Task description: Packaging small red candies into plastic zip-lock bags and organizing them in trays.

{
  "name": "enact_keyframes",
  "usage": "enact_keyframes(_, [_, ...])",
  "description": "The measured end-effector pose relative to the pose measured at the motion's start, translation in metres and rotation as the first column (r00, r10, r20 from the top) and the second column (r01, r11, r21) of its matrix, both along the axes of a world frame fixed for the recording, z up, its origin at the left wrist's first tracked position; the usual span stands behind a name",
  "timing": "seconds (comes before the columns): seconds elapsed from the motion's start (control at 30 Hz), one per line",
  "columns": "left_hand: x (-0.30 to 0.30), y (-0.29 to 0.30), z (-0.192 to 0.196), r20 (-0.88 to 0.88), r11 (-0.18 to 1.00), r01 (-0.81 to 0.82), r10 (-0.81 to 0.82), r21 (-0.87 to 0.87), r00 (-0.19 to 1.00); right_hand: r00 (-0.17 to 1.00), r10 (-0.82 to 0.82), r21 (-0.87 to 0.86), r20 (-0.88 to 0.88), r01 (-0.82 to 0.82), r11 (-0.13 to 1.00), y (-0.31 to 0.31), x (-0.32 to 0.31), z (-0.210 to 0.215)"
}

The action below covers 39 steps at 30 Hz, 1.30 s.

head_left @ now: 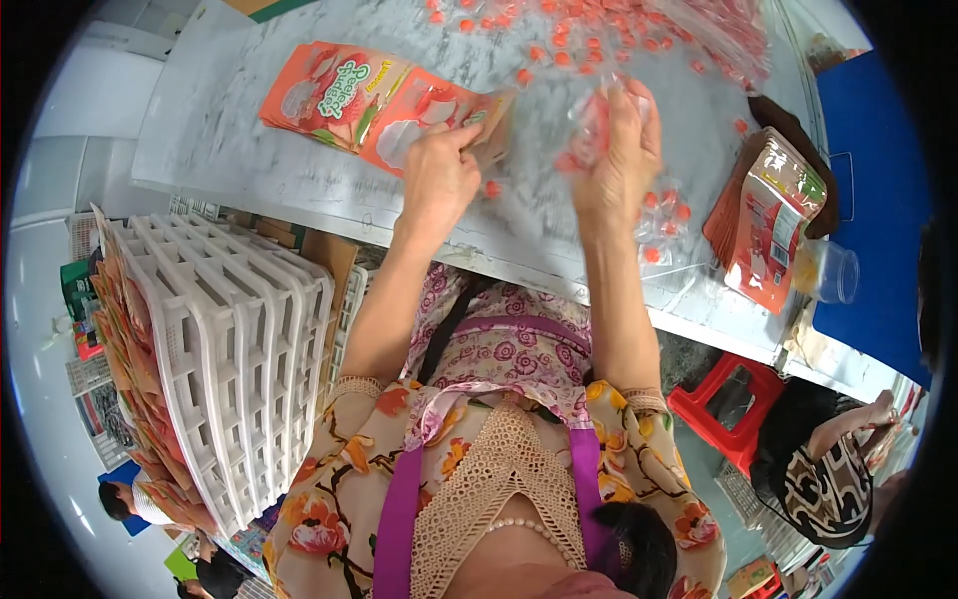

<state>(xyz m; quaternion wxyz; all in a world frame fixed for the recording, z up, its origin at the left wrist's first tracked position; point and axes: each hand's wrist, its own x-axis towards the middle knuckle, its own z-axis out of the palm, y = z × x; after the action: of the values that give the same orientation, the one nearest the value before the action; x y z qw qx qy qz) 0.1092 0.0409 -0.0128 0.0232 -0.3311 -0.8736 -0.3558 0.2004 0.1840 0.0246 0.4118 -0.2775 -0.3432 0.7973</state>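
My left hand (pixel 439 170) is closed on the open end of a printed red-orange pouch (pixel 419 110), its index finger stretched along the pouch's edge. That pouch lies partly over a stack of like pouches (pixel 319 95) on the marbled table. To the right, my right hand (pixel 621 150) grips small clear plastic packets (pixel 589 130) with red bits in them; motion blurs them, so how many I cannot tell. A gap separates the packets from the pouch's mouth. Just beside my right wrist, several more clear packets with red dots (pixel 661 225) lie on the table.
Clear packets with red pieces (pixel 599 40) spread along the table's far side, beside a large clear bag (pixel 723 40). Another pouch stack (pixel 768 220) and a clear plastic cup (pixel 838 272) stand at right. Stacked white crates (pixel 220 349) rise at left; a red stool (pixel 733 409) stands below right.
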Motion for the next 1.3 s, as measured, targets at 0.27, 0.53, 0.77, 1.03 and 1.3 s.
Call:
enact_keyframes(0.27, [-0.001,0.013,0.005,0.595,0.955,-0.175,-0.002,0.239,0.804,0.996,-0.068,-0.026,-0.049,0.066,0.997,-0.043,-0.040,-0.019])
enact_keyframes(0.53, [0.010,0.022,0.023,0.770,0.849,-0.365,-0.073,0.381,0.634,0.982,0.067,0.418,0.174,-0.136,0.898,-0.053,-0.026,-0.055])
enact_keyframes(0.77, [0.007,0.029,-0.004,0.565,0.754,-0.325,-0.074,0.571,0.821,0.960,-0.203,0.894,0.193,-0.087,0.439,-0.042,-0.029,-0.059])
enact_keyframes(1.03, [0.023,0.036,0.001,0.066,0.876,-0.100,0.078,0.472,0.995,0.935,0.355,-0.330,-0.020,-0.342,0.880,-0.039,-0.045,-0.046])
enact_keyframes(1.3, [-0.005,0.034,0.016,0.198,0.892,-0.153,0.073,0.426,0.978,0.815,0.469,-0.138,-0.340,-0.536,0.833,-0.038,-0.034,-0.029])
